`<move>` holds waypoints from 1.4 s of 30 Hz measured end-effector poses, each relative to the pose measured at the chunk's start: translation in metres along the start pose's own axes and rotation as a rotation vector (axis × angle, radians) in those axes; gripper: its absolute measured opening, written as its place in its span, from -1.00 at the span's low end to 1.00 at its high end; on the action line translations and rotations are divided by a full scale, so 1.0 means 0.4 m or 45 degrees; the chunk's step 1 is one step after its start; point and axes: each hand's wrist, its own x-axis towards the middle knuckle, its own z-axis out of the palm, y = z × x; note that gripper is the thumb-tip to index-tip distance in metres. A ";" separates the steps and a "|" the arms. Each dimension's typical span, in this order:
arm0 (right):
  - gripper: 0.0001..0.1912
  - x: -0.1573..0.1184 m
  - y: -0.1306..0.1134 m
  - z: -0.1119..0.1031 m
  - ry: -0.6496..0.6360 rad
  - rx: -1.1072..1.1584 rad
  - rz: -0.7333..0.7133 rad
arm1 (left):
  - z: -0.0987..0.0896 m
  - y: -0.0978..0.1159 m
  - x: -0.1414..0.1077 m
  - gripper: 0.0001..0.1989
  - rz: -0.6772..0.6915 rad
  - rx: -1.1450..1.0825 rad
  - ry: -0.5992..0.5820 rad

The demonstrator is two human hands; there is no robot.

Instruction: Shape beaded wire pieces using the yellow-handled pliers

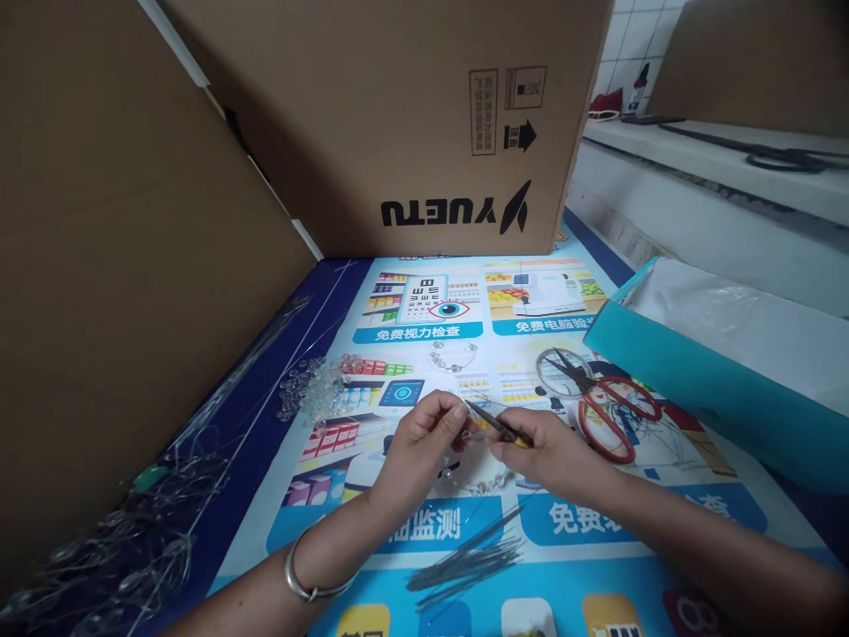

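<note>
My left hand (438,426) is closed in a pinch on a beaded wire, whose thin end shows near the fingertips. In my right hand (540,447) are small pliers (494,420) with dark jaws and a bit of yellow handle; their tip reaches to my left fingertips. Below both hands curves a string of clear beads (481,485), which seems joined to the wire. A separate ring of clear beads (455,364) lies just beyond my hands. Nearer to me is a bundle of cut grey wires (468,562).
Clear loose beads (309,389) form a pile at left. Red-handled scissors (607,407) rest on a wire coil (563,370) at right, beside a teal box (716,380). Tangled beaded wires (133,540) lie at far left. Cardboard (424,115) walls the back and left.
</note>
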 end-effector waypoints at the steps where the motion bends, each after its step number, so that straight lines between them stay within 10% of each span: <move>1: -0.90 -0.001 0.000 -0.004 0.002 -0.074 -0.023 | -0.001 -0.001 0.000 -0.85 0.001 0.005 0.019; 13: -0.80 -0.023 -0.048 -0.068 0.105 -1.092 -0.199 | -0.010 0.021 -0.011 -0.86 0.165 0.186 0.128; 42: -0.86 -0.039 -0.058 -0.054 0.176 -1.494 -0.358 | -0.015 0.018 -0.026 -0.87 0.316 0.440 0.073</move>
